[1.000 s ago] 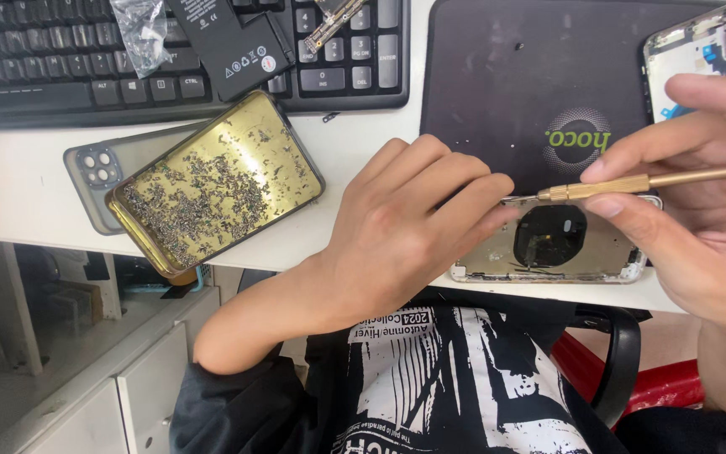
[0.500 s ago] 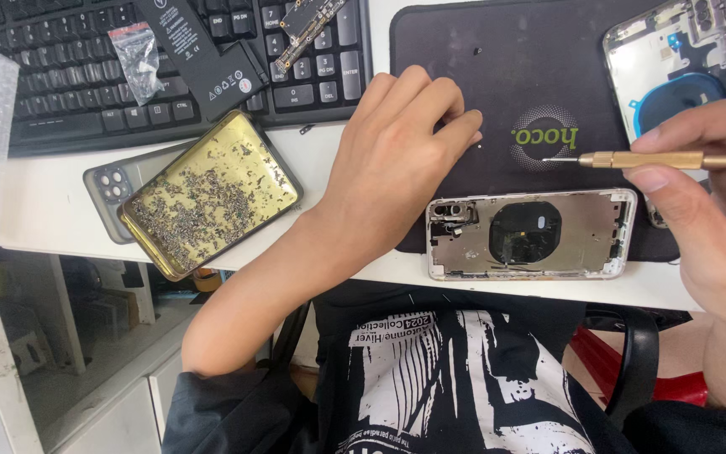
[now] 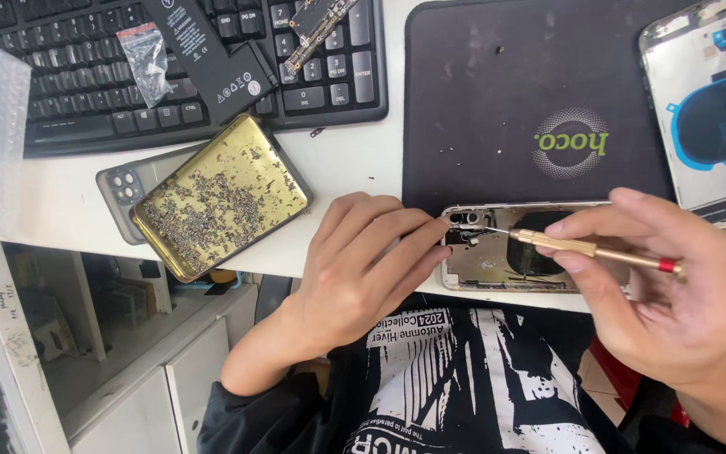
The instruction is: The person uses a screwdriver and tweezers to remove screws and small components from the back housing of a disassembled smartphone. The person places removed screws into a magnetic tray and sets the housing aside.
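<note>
Gold screwdriver [image 3: 586, 247] (red-banded), black mat [image 3: 497, 101], gold tray [image 3: 222, 195] of grey-speckled screws

small clear plastic bag [image 3: 146, 60] on black keyboard [image 3: 170, 67], white-labelled black battery [image 3: 212, 59] beside it

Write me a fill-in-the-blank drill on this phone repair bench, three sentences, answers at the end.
1. The right hand holds a gold-coloured ____ with its tip at the camera corner of the opened phone housing.
2. The left hand steadies that housing at the near edge of the black ____.
3. The gold tin tray full of tiny screws rests on a grey ____, in front of the keyboard.

Missing words: screwdriver; work mat; phone
</note>
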